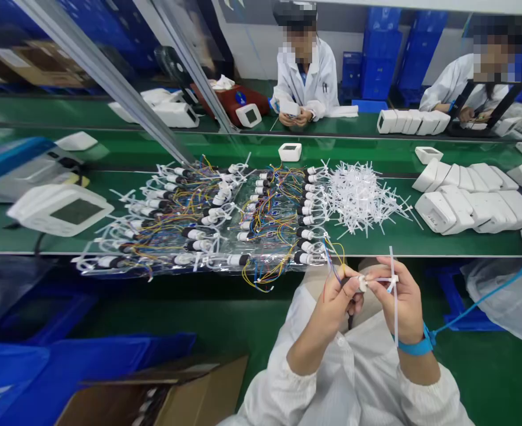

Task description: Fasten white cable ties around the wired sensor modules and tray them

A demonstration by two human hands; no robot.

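The held white part [362, 285] is partly hidden; the bottom edge crops the carton [207, 395].

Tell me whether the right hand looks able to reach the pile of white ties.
Probably yes: the pile of white ties lies ahead and left of the right hand, nothing visibly between, though that hand holds a tie.

1 small white part [362, 284], coloured wires [330, 261] near; white plastic strips [396, 307], crossed, alongside.

Green counter [394, 244] runs crosswise above a green floor [238, 325]; metal posts [103, 80] slant at left, blue bins [379, 56] stacked before a pale wall [252, 56].
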